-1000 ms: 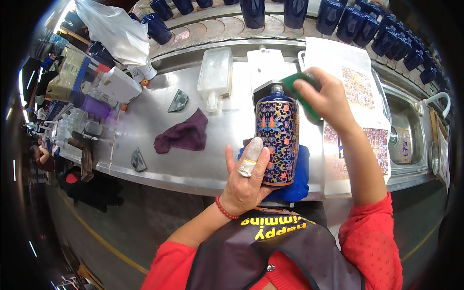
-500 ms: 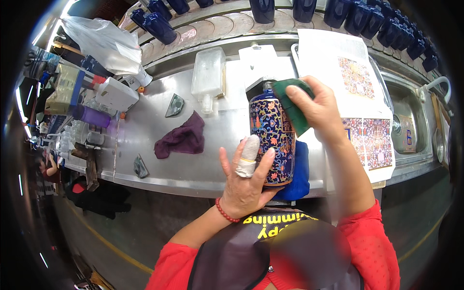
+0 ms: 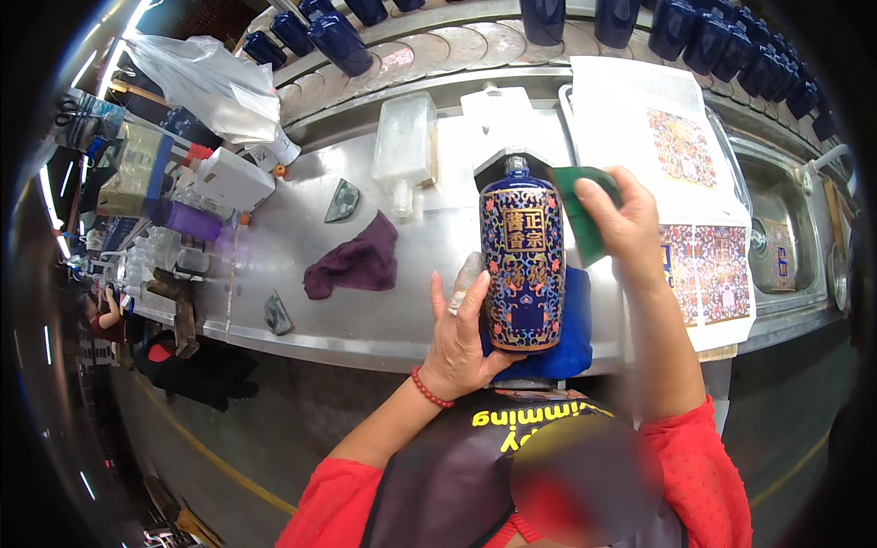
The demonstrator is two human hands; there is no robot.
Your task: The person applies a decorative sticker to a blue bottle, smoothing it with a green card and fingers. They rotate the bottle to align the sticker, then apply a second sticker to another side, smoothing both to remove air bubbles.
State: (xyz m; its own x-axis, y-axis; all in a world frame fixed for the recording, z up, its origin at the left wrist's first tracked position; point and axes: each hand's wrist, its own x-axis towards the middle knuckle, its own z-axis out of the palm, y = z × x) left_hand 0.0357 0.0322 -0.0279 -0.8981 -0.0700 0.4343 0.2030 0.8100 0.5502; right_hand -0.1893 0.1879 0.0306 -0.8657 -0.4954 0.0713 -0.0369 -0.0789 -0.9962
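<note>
Apparently, smoothing the floral wrap on the dark-blue bottle (image 3: 523, 265) is the step in hand. That bottle lies neck away from the wearer, its lower part over a blue cloth (image 3: 577, 315) at the counter's (image 3: 438, 251) near edge. The left hand (image 3: 459, 352) steadies it, fingers along its left side and thumb by the base. Right of the bottle's upper half, the right hand (image 3: 630, 224) pinches a green scraper (image 3: 585, 228); whether its corner touches the shoulder, I cannot tell. Another stroke would likely call for laying the edge flat while the bottle is held firm.
</note>
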